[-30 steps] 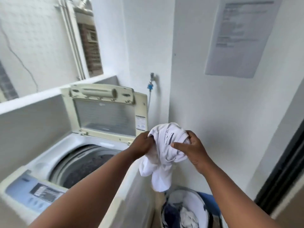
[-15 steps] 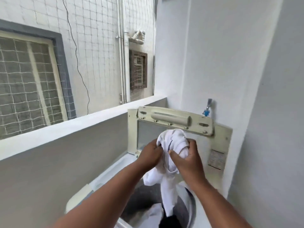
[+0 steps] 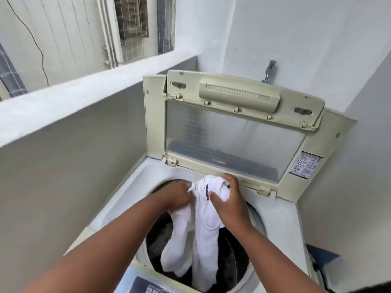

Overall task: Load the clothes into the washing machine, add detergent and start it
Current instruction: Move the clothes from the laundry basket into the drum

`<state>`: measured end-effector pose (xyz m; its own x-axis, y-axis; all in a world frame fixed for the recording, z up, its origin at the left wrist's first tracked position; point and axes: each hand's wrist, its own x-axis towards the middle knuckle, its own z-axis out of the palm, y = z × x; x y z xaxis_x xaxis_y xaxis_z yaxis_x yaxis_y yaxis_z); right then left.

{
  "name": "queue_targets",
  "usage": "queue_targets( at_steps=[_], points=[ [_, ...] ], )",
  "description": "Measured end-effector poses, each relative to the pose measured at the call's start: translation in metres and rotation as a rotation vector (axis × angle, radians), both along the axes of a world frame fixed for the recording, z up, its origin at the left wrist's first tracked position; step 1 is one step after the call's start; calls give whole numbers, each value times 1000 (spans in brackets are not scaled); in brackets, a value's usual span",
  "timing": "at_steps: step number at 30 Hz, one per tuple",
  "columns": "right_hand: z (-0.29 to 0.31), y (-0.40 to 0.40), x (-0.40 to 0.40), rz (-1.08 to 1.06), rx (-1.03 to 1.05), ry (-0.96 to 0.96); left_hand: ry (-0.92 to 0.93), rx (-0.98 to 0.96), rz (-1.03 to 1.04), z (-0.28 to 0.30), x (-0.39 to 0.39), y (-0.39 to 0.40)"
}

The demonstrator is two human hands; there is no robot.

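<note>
A top-loading washing machine [image 3: 124, 199] stands below me with its cream lid [image 3: 232, 132] folded upright at the back. Both my hands hold a white garment [image 3: 206, 229] over the open drum [image 3: 234, 263]. My left hand [image 3: 176, 195] grips its upper left part. My right hand [image 3: 227, 203] grips the bunched top, thumb pressed on the cloth. The garment's lower ends hang down into the drum, where dark clothes lie. The control panel [image 3: 148, 286] shows at the bottom edge.
A grey parapet wall with a white ledge [image 3: 69, 98] runs close along the machine's left side. A water tap [image 3: 268, 70] sticks out of the white wall behind the lid. A blue object [image 3: 321, 261] sits low at the right of the machine.
The white garment and both hands have moved left from over the laundry basket to over the drum and come down, so its ends hang inside. The camera now looks down at the machine.
</note>
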<state>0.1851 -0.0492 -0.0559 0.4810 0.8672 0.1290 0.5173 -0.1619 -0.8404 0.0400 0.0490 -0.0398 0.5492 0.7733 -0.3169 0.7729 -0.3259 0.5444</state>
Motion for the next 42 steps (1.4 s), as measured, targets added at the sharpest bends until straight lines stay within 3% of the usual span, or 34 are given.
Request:
queue_targets(
  at_steps=[2,4,6,8,15,20,25,29,31,38,42],
  points=[
    [-20,1,7,113,-157,-166,163,-123,-13,-11,0,4],
    [-40,-2,18,272,-475,-429,399,-211,-74,-25,-2,3],
    [-52,-8,30,375,-733,-661,573,-162,-188,-42,0,-2],
    [-56,-15,40,404,-815,-742,615,-143,-249,-53,7,-11],
    [-47,-54,89,395,-781,-741,603,-160,-296,-46,61,-51],
    [-23,-92,152,396,-495,-590,618,-114,-375,-18,132,-95],
    [-2,-160,260,297,-387,-395,504,272,-378,7,253,-157],
    [-7,-223,360,206,-482,-392,188,543,-462,11,350,-209],
    [-16,-248,398,188,-592,-404,192,592,-504,-6,379,-227],
    [-82,-293,466,220,-874,-329,533,353,-540,-108,414,-237],
    [-133,-304,482,297,-1032,-283,569,191,-455,-163,426,-221]
  ],
)
